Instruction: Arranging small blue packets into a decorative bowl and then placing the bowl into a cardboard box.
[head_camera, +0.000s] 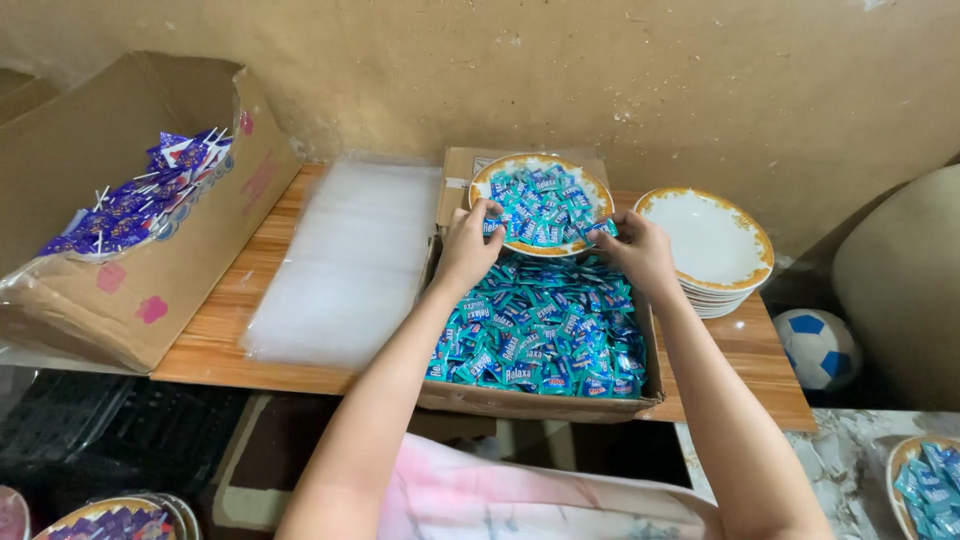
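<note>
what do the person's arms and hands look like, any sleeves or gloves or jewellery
Both arms are bare from the hands back to the bottom edge of the picture: no sleeves show. The left hand and the right hand wear no gloves. No rings, bracelets or watch can be seen on the fingers or wrists. Below, between the arms, lies pale pink and white patterned cloth, seemingly the person's clothing.

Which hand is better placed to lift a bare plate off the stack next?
Probably the right hand: it sits beside the stack of white plates, while the left hand is across the candy-filled plate, nearer the clear bags.
</note>
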